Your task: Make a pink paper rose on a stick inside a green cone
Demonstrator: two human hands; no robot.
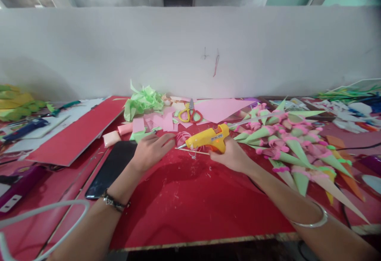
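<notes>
My right hand (230,157) grips a yellow hot glue gun (208,138), its nozzle pointing left at a small pink curled paper piece (182,138) on the red table (190,201). My left hand (153,148) is closed in a pinch on that pink piece, fingertips just left of the nozzle. A thin wooden stick (196,151) lies under the gun.
A pile of green paper cones with pink trim (291,145) lies to the right. Scissors (190,114), pink paper squares (160,122) and crumpled green paper (143,100) sit behind. A black phone (111,167) lies on the left, next to a red board (80,134). A white partition (190,50) closes the back.
</notes>
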